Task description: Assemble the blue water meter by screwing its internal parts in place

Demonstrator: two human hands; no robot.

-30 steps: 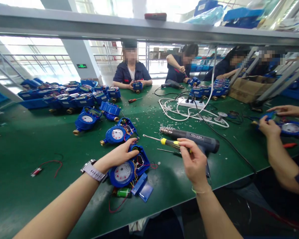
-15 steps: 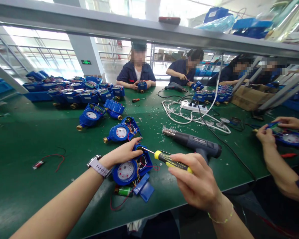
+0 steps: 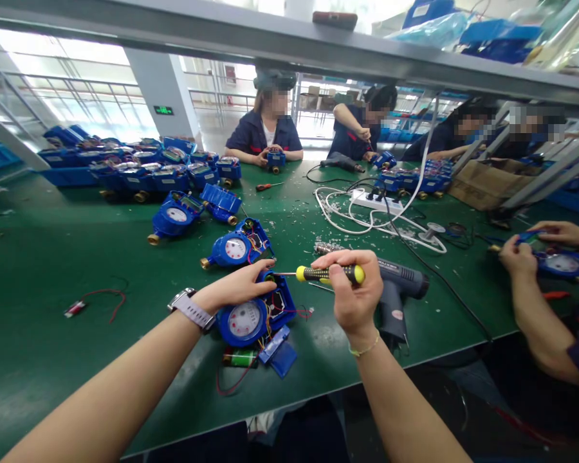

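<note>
My left hand (image 3: 241, 284) is closed on the upper edge of a blue water meter (image 3: 244, 320), thumb and fingers around its housing. The meter lies on the table with its box part open, wires and a circuit board showing. In my right hand (image 3: 359, 292) is a screwdriver (image 3: 313, 274) with a yellow and black handle. Its shaft points left, and the tip is at the housing by my left thumb, where exact contact is hard to see. A green battery (image 3: 241, 357) and a blue cover piece (image 3: 282, 355) lie at the meter's near side, among loose wires.
A heat gun (image 3: 400, 283) lies right of my right hand. Behind my left hand sits another open meter (image 3: 234, 249); more meters (image 3: 149, 177) crowd the far left. A white power strip (image 3: 376, 201) trails cables. A co-worker's hands (image 3: 516, 257) hold a meter at right.
My right hand has turned and shifted upward, so the screwdriver now lies nearly level. My left hand stays on the meter. A co-worker across the table has raised an arm.
</note>
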